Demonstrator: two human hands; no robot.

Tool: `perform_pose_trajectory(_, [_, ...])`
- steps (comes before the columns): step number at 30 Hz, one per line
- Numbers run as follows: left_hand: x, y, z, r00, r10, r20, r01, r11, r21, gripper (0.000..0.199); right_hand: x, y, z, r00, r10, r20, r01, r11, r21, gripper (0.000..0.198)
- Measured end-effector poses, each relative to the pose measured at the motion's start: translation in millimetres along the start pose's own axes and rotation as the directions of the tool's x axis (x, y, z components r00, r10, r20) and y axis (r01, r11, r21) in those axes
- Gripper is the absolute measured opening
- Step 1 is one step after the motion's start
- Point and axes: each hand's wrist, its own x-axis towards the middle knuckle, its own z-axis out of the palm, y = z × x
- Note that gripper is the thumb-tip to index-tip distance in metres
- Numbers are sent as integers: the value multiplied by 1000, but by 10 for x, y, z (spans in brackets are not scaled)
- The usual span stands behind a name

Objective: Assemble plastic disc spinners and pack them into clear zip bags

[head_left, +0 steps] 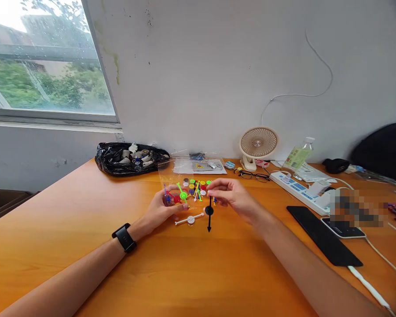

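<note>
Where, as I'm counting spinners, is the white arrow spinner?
In the head view, the white arrow spinner lies on the wooden table, left of the black arrow spinner in the right hand and just below the left hand.

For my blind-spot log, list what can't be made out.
- Head view: top end of the black plastic arrow, covered by the right hand.
- Head view: number of small multicoloured plastic pieces, overlapping.
- Head view: wording on the green-labelled, clear plastic bottle, too small.
- Head view: rest of the rounded black object, cut by the right edge.
- Head view: whatever the pixelated patch covers.
</note>
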Motion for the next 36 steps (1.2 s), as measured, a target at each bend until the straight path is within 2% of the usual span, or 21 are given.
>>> perform_pose_trajectory(2, [-1,-5,6,1000,4,6,-4,1000,4,60,4,-227,-2,979,-190,-67,191,982,7,33])
perform_pose_trajectory(3, [-2,-9,11,1000,13,10,-13,1000,-2,59,10,-347,10,947,-302,-111,304,953,-5,32])
perform_pose_trajectory(5, [-4,-16,19,999,40,20,-39,999,-22,56,33,-571,70,846,-499,-187,492,866,-88,27])
perform_pose_trajectory(8, [-6,-25,26,997,66,38,-65,997,-37,52,106,-791,239,711,-673,-204,635,739,-226,17])
perform_pose_trajectory(10, [-7,-28,25,996,71,50,-70,997,-34,52,182,-838,378,661,-734,-156,690,677,-258,12])
perform_pose_trajectory(11, [-6,-29,24,996,74,54,-72,997,-32,52,226,-836,443,654,-749,-110,709,657,-257,11])
perform_pose_trajectory(13, [-4,-32,21,996,74,59,-72,997,-27,52,316,-805,544,662,-749,-13,721,642,-261,10])
perform_pose_trajectory(16, [-2,-33,16,996,69,54,-68,997,-24,51,425,-754,590,714,-689,126,686,653,-320,14])
perform_pose_trajectory(21, [-6,-8,16,995,87,46,-87,996,-20,51,476,-756,476,792,-544,277,604,633,-484,16])
perform_pose_trajectory(24, [-4,-3,18,995,89,35,-89,996,-5,51,466,-764,434,808,-464,363,587,574,-571,14])
perform_pose_trajectory(27, [4,-17,18,995,101,17,-101,995,11,50,439,-753,450,796,-520,311,577,495,-650,15])
perform_pose_trajectory(30, [8,-19,13,992,124,18,-124,992,14,47,373,-699,460,746,-632,209,574,452,-683,15])
perform_pose_trajectory(33, [4,9,7,986,159,-57,-160,987,2,47,254,-543,397,702,-697,146,566,422,-708,10])
perform_pose_trajectory(35, [3,27,6,979,163,-122,-167,986,-17,50,148,-371,336,700,-702,131,556,421,-717,8])
perform_pose_trajectory(36, [4,30,7,980,151,-126,-155,988,-26,51,90,-272,314,721,-677,149,551,429,-716,8])
